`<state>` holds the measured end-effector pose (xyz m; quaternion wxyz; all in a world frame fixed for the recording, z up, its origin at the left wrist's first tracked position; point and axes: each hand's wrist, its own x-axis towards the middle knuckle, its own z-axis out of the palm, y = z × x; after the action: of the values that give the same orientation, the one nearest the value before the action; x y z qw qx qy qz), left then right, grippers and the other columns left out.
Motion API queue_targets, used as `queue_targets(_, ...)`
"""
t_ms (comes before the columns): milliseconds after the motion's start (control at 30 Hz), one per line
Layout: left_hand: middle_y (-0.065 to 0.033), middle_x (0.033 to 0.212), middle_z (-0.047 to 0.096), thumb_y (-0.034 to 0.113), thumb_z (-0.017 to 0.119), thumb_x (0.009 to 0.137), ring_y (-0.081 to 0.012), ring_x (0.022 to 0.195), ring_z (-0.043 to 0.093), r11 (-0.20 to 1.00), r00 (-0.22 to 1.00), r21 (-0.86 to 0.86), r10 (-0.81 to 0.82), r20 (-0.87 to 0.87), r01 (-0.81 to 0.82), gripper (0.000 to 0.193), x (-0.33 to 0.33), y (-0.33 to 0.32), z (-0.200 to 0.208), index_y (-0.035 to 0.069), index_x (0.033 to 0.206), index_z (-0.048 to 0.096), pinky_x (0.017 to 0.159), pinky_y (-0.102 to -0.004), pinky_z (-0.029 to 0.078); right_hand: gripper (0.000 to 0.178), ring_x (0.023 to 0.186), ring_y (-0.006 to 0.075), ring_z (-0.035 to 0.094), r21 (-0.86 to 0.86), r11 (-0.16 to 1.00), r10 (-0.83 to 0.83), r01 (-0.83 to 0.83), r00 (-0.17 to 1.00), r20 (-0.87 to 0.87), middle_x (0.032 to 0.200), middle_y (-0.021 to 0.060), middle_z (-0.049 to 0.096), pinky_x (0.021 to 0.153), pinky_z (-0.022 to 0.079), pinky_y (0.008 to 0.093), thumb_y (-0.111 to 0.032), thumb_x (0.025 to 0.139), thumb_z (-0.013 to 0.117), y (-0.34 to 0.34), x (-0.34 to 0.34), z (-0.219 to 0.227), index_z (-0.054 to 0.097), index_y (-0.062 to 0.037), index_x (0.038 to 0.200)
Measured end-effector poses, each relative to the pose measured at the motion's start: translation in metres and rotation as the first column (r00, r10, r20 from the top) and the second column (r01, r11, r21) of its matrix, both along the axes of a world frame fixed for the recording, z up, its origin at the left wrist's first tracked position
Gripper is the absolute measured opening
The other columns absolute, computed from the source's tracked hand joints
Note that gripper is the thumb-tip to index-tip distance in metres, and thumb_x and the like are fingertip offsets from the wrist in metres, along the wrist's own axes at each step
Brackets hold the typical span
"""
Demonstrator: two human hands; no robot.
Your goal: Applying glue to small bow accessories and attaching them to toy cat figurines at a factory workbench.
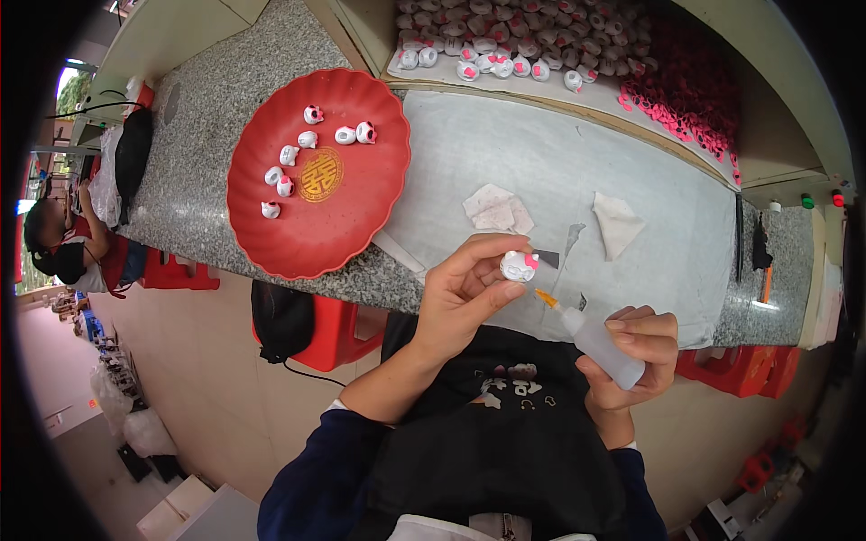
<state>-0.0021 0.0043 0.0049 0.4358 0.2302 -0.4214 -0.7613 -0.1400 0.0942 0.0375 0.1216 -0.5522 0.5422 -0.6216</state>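
Between the thumb and fingers of my left hand [465, 293] is a small white cat-head figure [519, 266] with a pink bow, its front turned toward me. My right hand [639, 352] grips a translucent squeeze bottle [603, 343], tilted so its orange nozzle tip [546, 298] points at the figure. A small gap seems to lie between tip and figure. To the left, a red scalloped plate [361, 216] with a gold emblem carries several similar white heads [289, 155], some with pink parts.
Crumpled cloth pieces [499, 209] and a folded white cloth [617, 225] lie on the pale table covering [451, 135]. At the back, a shelf holds many white heads [541, 36] and a heap of pink pieces [677, 99]. Red stools [334, 334] stand below; another person [77, 239] sits far left.
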Motion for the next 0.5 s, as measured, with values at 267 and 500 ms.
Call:
queue_targets(267,-0.0108,0.099,0.049,-0.005,0.055,0.07,-0.0144,0.088,0.05,0.998,0.999,0.049,-0.024,-0.028,0.025,0.037,0.0001,0.0009,0.0029,-0.003,0.105,0.044,0.077,-0.0263,0.042,0.037,0.055,0.0118,0.043,-0.062,0.998,-0.026,0.026,1.0,0.001,0.074,0.0043,0.044,0.05,0.038,0.0236,-0.018,0.059,0.072,-0.0015,0.0,-0.0013,0.044,-0.0078,0.08)
queue_targets(500,-0.0103,0.099,0.049,-0.006,0.055,0.07,-0.0137,0.088,0.05,0.998,0.999,0.04,-0.04,-0.019,0.041,0.037,-0.0004,0.0018,0.0032,-0.002,0.105,0.044,0.075,-0.0241,0.04,0.037,0.055,0.0114,0.044,-0.072,0.997,0.016,-0.017,1.0,-0.008,0.074,0.0044,0.044,0.05,0.039,0.023,-0.018,0.059,0.073,-0.0011,0.0001,-0.0017,0.044,-0.008,0.08)
